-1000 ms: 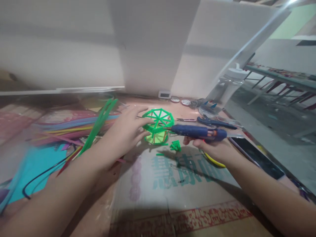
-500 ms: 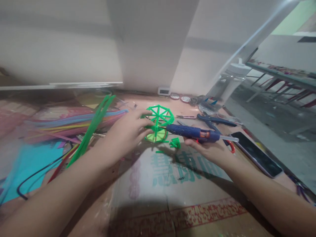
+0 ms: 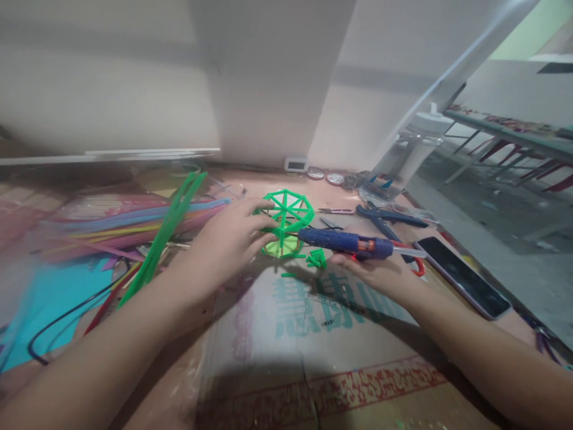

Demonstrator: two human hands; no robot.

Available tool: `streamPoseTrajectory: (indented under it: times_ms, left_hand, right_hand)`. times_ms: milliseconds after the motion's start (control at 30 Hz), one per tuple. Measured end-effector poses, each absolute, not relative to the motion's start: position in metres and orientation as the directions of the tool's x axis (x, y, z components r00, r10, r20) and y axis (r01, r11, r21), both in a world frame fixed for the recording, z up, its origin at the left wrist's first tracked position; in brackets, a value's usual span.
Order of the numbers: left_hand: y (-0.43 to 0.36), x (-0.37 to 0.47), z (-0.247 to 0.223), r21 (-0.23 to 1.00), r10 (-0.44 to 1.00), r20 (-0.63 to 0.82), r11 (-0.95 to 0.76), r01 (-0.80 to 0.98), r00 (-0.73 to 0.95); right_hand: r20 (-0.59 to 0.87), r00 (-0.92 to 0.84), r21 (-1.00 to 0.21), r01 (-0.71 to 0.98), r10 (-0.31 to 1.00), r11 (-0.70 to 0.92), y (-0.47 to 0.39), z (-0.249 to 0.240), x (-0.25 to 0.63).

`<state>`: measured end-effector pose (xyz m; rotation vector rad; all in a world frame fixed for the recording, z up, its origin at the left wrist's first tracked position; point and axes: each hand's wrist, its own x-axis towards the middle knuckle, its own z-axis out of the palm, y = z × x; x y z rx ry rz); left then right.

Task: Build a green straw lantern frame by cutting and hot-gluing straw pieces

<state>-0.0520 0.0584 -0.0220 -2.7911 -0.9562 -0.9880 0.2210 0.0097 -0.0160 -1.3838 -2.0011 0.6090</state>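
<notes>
- Head view: the left hand [image 3: 244, 233] has its fingers spread and curved at the left side of a round, green-spoked frame [image 3: 286, 210] with a flat yellow-green base; whether they pinch it cannot be told.
- The right hand [image 3: 376, 269] is closed under a blue plastic glue gun [image 3: 342, 241], its slim tip at the frame's lower right, a translucent stick protruding behind.
- Between the hands, short green pieces [image 3: 317, 258] lie on flat, printed cardboard [image 3: 264, 358] over the pinkish counter [image 3: 242, 178].
- Beyond the left wrist, long green strips [image 3: 163, 242]; right of the right hand, a glossy black phone [image 3: 463, 278].
</notes>
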Motion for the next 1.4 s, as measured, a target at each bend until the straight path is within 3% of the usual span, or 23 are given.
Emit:
streamPoseTrajectory:
  times_ms: [467, 667, 1200, 1400]
  left_hand:
    - [0.0571, -0.0535, -0.0221, 0.175, 0.586, 0.548, -0.778, 0.603, 0.597]
    - [0.057, -0.0525, -0.0212, 0.173, 0.564, 0.56, -0.796, 0.579, 0.607]
    - [0.0562, -0.0529, -0.0201, 0.187, 0.586, 0.535, -0.785, 0.591, 0.609]
    - [0.0572, -0.0526, -0.0209, 0.161, 0.562, 0.547, -0.798, 0.581, 0.62]
  right_hand:
    - [0.143, -0.291, -0.726, 0.619, 0.946, 0.3, 0.0087, -0.0154, 0.2227]
    - [0.219, -0.29, -0.712, 0.605, 0.932, 0.356, 0.0111, -0.0177, 0.2255]
    - [0.214, -0.223, -0.623, 0.719, 0.951, 0.309, 0.0106, -0.0234, 0.2304]
    - [0.22, -0.25, -0.692, 0.641, 0.943, 0.332, 0.0116, -0.0213, 0.2269]
